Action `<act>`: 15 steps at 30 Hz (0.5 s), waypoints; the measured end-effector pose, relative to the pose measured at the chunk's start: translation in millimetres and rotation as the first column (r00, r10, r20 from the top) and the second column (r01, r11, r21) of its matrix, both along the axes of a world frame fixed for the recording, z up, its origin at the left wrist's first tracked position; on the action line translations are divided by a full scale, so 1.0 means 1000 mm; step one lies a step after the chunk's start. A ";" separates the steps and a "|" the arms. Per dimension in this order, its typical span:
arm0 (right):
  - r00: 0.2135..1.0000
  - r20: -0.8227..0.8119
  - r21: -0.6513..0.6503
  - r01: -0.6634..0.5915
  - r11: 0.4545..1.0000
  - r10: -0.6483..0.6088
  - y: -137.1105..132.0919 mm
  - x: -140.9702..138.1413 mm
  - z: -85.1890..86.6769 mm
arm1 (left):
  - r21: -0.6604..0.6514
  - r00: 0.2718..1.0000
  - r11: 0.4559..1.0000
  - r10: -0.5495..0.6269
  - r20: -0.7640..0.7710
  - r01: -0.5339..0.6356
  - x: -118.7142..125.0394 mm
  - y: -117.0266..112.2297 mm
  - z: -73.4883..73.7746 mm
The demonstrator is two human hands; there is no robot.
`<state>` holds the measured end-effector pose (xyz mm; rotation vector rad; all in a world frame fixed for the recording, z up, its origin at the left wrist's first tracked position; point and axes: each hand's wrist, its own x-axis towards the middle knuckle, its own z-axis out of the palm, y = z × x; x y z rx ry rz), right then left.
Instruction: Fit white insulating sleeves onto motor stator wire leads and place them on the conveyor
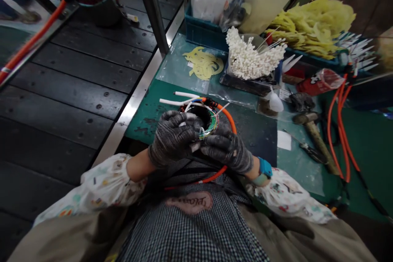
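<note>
Head: green tabletop (145, 106) beside slats (82, 75)

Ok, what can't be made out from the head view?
Head view, wired ring: near side mostly hidden by the left hand and right hand.
Head view, orange cable at upper left: cut off by the left edge.
Head view, small white label at right: marks too small to read.

Dark script runs across the pinkish patch (188, 203) on the checked apron (190, 235) — the opening letters look like "Plan", but blur leaves the full wording uncertain. A small white label (285, 94) on the worktop (367, 139) bears print too tiny to read. The red packet (319, 84) carries a black-and-white mark — indistinct.
</note>
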<state>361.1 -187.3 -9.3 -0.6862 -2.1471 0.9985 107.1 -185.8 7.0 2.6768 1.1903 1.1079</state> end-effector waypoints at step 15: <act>0.491 -0.045 0.229 0.853 0.469 -0.870 0.061 0.033 0.027 | 0.000 0.987 0.996 0.089 0.136 -0.090 -0.012 -0.026 -0.027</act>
